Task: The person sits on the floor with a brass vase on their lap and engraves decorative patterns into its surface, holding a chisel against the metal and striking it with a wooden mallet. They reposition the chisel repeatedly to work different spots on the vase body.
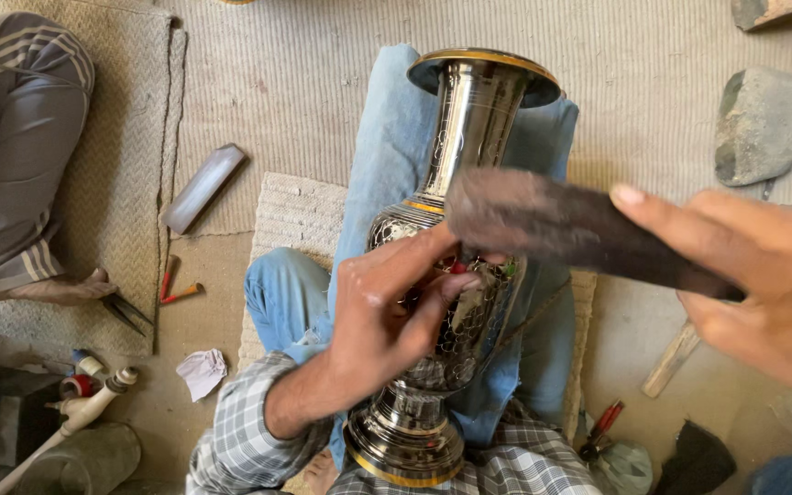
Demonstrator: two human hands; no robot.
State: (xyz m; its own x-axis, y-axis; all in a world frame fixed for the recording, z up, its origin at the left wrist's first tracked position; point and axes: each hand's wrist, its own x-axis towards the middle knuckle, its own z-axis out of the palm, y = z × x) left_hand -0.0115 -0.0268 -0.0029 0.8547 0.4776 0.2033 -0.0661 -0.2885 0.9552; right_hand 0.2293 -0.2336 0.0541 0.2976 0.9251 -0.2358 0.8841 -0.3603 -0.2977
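A tall engraved metal vase (456, 183) with gold bands lies across my jeans-clad legs (368, 183), its mouth pointing away from me. My left hand (387, 307) rests on the vase's round belly and pinches a small tool against the surface; the tool is mostly hidden by the fingers. My right hand (753, 284) is raised at the right, shut on a dark wooden mallet (561, 225) whose blurred head hovers just above the left hand and the vase's shoulder.
Another person's leg in striped trousers (20, 147) sits at the left on a woven mat. A flat sharpening block (202, 188), red-handled tools (176, 286), scissors (126, 310), a stone (758, 124), a wooden stick (671, 359) and a crumpled cloth (202, 371) lie around.
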